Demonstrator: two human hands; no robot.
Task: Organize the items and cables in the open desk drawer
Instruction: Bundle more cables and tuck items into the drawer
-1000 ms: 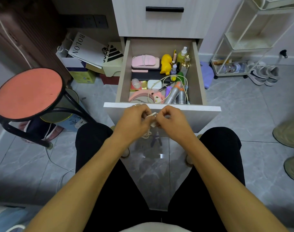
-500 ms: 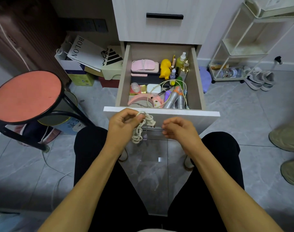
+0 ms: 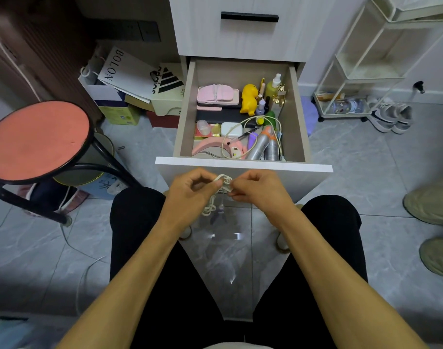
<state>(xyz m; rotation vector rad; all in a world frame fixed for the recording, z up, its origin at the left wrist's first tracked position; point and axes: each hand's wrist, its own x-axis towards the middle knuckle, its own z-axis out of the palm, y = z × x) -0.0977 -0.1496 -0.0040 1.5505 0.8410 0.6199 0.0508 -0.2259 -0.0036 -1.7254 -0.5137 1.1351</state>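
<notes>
The open drawer (image 3: 243, 165) sticks out toward me, packed with small items. In front of its face, my left hand (image 3: 190, 191) and my right hand (image 3: 258, 188) both pinch a coiled white cable (image 3: 221, 183); loops and a small plug hang below them. Inside the drawer lie a pink case (image 3: 218, 93), a yellow toy (image 3: 249, 98), a white charger (image 3: 231, 130), two silver tubes (image 3: 264, 147) and a loose cream cable (image 3: 263, 122) looped over them.
A red-topped stool (image 3: 36, 139) stands to the left. Boxes and paper bags (image 3: 129, 79) sit by the cabinet. A white wire rack (image 3: 361, 71) and sneakers (image 3: 389, 117) are to the right. Another person's shoes (image 3: 432, 202) rest at the right edge.
My right hand had let go and moved apart from the cable; now it has come back to the left hand and pinches the coil again. The view shifted slightly.
</notes>
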